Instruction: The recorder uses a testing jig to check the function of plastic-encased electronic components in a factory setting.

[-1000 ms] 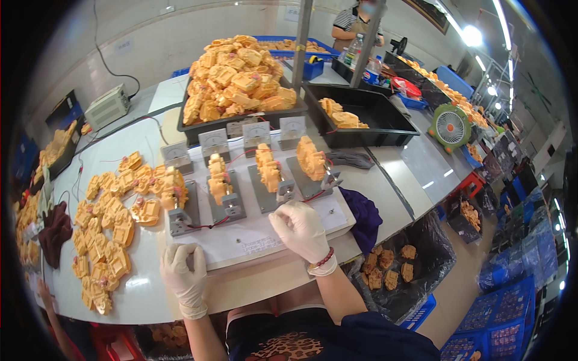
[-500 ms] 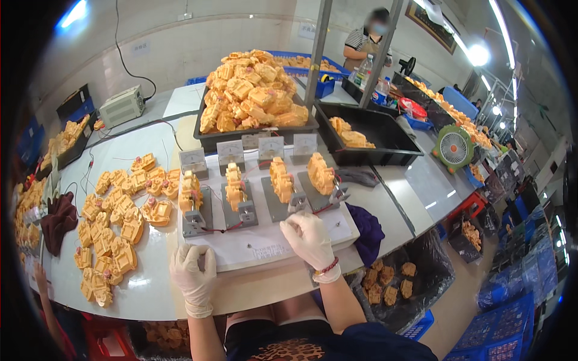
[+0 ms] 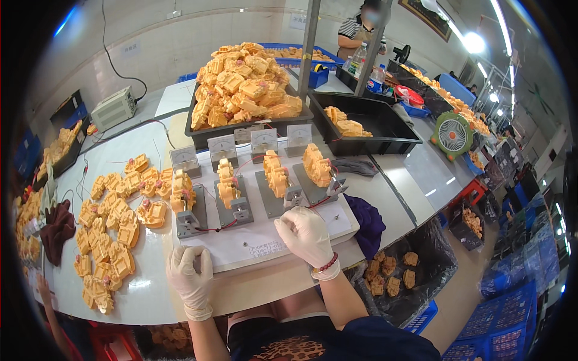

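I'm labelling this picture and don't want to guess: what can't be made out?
All in the head view:
Left hand and right hand: whether they hold anything small, hidden by their curled fingers.
Meters: needle readings, too small.
Heaped tray: its floor, covered by yellow parts.
Another person's arm, lower left: most of the body, cut off by the dark rim.

left hand (image 3: 190, 277): white glove (image 3: 197, 301) | right hand (image 3: 306, 236): white glove, red beaded bracelet (image 3: 330, 262) | top (image 3: 376, 338): dark, leopard-patterned print (image 3: 290, 347)

A pale wall (image 3: 211, 33) rises behind; lamps (image 3: 473, 43) glow right.
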`<state>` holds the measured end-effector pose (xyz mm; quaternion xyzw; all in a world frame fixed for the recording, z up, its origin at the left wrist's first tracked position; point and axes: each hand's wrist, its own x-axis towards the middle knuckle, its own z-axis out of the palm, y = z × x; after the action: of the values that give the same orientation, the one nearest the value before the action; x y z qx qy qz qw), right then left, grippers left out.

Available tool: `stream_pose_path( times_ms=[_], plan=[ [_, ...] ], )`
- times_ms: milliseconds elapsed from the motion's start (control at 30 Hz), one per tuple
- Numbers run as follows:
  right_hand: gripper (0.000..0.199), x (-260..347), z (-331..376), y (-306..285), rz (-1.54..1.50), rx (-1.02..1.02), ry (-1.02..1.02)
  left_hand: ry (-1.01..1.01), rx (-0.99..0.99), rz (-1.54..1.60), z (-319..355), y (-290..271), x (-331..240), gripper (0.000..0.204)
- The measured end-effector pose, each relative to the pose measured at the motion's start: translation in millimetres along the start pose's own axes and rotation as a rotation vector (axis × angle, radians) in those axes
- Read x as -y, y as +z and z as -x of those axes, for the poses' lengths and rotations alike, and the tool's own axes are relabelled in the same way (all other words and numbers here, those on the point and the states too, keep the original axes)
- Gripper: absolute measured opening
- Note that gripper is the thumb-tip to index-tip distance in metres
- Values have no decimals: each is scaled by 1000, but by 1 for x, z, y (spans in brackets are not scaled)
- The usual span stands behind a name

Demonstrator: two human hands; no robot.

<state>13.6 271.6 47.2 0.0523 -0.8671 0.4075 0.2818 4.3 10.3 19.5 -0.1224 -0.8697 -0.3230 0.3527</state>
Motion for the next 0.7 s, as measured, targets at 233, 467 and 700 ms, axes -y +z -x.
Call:
stream_pose_path(
  times_ms=[233, 467, 700],
  plan=[
    [16, -4, 0, 0, 85, -47, -118, -35, 36, 13, 3, -3, 2, 7],
    [17, 1, 2, -4, 111, -74, -144, 2, 72, -2, 5, 1, 5, 8],
    [18, 0, 3, -5, 111, -72, -152, -44, 81, -8, 7, 3, 7, 8]
  ],
)
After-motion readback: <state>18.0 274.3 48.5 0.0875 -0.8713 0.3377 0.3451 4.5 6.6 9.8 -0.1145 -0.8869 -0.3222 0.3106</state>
